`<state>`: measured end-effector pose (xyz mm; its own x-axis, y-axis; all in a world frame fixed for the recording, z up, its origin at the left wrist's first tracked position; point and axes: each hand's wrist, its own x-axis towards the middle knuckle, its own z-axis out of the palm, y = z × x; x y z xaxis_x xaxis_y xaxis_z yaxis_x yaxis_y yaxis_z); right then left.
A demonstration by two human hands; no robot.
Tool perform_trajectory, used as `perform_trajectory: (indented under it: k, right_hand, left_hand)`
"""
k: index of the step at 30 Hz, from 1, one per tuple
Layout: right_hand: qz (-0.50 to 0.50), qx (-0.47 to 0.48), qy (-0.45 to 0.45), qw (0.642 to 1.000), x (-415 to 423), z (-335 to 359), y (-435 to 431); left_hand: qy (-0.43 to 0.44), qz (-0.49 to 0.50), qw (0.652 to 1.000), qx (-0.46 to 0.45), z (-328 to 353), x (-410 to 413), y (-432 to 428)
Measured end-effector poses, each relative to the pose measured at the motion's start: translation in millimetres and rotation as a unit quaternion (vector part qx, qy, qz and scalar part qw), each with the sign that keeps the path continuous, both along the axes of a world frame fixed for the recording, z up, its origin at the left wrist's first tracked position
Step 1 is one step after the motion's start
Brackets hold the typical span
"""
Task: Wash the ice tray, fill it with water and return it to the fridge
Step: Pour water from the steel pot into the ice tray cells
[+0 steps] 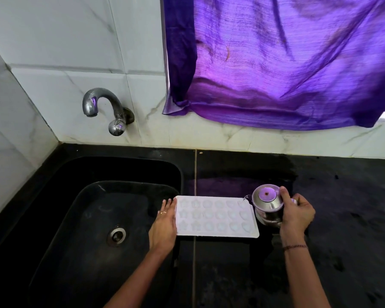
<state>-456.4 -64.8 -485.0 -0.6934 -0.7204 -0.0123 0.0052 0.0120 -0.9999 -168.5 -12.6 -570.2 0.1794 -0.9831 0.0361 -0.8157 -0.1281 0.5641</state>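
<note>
A white ice tray [216, 216] with star, flower and heart moulds lies flat on the black counter, just right of the sink. My left hand [165, 223] rests with straight fingers against the tray's left edge. My right hand [296, 213] grips a small steel jug with a lid [267, 204], tilted so its spout reaches over the tray's far right corner. A thin trickle shows at the spout.
A black sink [82, 218] with a round drain [116, 235] lies to the left. A steel tap [102, 105] juts from the tiled wall above it. A purple curtain [287, 63] hangs at the upper right. The black counter [342, 196] stretches right.
</note>
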Motion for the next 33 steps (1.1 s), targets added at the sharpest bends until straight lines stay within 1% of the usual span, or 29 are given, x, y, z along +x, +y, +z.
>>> perform_trajectory:
  k: [7,13,21,25,33]
  right_hand:
    - [-0.007,0.003,0.009,1.0,-1.5,-1.1,1.1]
    - [-0.018,0.004,-0.009,1.0,-3.6,-1.7,0.8]
    - [-0.03,-0.024,-0.08,0.996,-7.7,-2.6,4.8]
    - [-0.024,-0.033,-0.096,0.995,-9.8,-1.2,6.7]
    - [0.004,-0.024,-0.074,0.997,-15.8,-6.5,13.9]
  left_hand:
    - [0.004,-0.001,1.0,0.002,-1.2,0.0,0.5]
    - [0.003,-0.001,1.0,0.003,-1.6,0.1,-0.1]
    - [0.001,0.003,1.0,0.004,-1.7,-0.1,-0.1]
    - [0.0,0.004,1.0,0.004,-2.2,-0.2,0.1]
    - [-0.005,0.003,1.0,0.007,-1.1,-0.5,1.2]
